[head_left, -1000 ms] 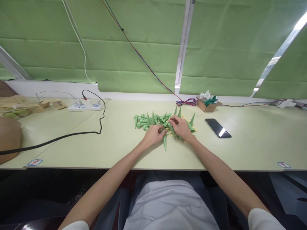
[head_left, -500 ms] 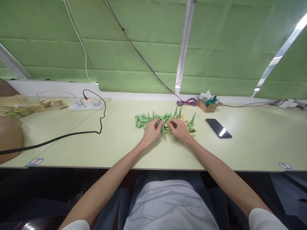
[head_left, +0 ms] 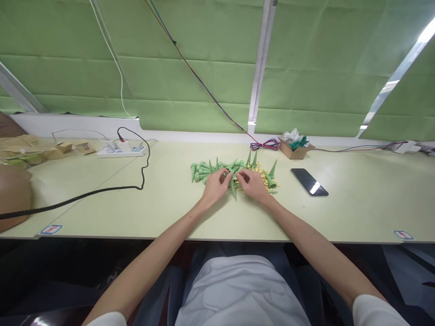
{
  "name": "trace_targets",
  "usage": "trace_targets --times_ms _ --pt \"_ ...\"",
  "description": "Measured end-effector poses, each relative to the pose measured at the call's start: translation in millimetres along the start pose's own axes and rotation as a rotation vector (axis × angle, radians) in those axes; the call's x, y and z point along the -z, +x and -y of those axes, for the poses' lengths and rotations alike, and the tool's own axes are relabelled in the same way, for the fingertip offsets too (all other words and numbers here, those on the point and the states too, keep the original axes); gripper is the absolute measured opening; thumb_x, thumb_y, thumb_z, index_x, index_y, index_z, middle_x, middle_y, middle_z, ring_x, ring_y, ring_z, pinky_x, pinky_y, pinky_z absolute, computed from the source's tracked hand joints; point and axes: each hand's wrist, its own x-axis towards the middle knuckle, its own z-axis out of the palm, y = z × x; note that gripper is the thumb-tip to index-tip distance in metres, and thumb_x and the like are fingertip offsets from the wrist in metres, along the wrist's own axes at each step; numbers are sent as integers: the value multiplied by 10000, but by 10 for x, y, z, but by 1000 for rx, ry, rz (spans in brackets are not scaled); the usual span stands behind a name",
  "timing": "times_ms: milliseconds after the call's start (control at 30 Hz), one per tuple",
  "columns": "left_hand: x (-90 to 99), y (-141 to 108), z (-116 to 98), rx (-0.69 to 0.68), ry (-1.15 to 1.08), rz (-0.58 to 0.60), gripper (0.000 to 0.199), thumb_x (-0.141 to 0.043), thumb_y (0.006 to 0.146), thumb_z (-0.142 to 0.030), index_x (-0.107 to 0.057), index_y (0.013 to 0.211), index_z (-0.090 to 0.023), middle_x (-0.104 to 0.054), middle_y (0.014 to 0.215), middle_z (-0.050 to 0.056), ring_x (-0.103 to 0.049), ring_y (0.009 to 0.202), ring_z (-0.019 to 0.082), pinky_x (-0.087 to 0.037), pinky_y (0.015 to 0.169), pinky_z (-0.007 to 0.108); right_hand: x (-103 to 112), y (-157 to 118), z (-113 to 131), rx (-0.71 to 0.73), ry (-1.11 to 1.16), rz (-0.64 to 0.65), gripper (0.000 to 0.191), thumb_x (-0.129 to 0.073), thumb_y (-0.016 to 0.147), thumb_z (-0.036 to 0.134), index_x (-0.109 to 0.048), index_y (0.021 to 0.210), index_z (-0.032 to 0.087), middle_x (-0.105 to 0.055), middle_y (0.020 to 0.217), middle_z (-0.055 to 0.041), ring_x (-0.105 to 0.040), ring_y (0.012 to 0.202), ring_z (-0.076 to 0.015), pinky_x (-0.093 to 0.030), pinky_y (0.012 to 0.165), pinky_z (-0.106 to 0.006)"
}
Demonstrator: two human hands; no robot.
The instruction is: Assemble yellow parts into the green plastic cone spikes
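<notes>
Fingers of your left hand [head_left: 218,184] and right hand [head_left: 250,182] pinch the top of one green spike [head_left: 234,189], whose tip points toward you. It sits between your hands, over the table [head_left: 163,199]. Green spikes [head_left: 204,170] lie in a pile around them, and little yellow bits [head_left: 263,172] lie near your right hand.

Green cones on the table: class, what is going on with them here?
A person's left hand and right hand are close together at a green cone that points towards the person. Exactly which fingers grip it is unclear. More green cones lie heaped around, some standing point up, with small yellow pieces among those at the right.
</notes>
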Motion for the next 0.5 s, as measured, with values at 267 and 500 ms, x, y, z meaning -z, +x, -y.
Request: trace_targets --times_ms 267,500 --pt "-5 -4 1 -5 -14 1 291 -484 933 -442 -588 814 -198 -526 614 -27 -444 537 122 -356 570 259 -6 -2 -12 7 8 -4 263 -483 923 360 -557 717 214 -560 593 -4 -494 533 -151 -406 573 -286" --pt "1 -16 -16 -34 -21 -11 286 -491 932 -427 -602 813 -192 -526 607 -28 -451 539 118 -353 567 254 -16 -11 -18 -1 17 -7 262 -489 922 367 -555 720 215 -557 592 0 -493 531 -150 -405 575 -285"
